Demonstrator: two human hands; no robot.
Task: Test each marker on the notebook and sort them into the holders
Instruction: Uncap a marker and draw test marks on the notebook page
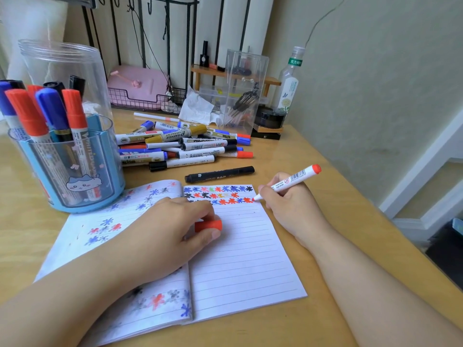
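The right hand [288, 204] pinches a red marker [292, 182], tip on the notebook [240, 259], drawing a red star. The left hand [172, 229] pinches the red cap [208, 225] over the page. Next, I think, cap goes back, marker into the blue holder [72, 169].

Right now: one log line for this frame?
step: testing | right hand: red marker, tip on notebook | left hand: red cap | pile: unsorted

Wooden desk [313, 156] against greenish wall [375, 71], black metal rack [167, 33] behind.
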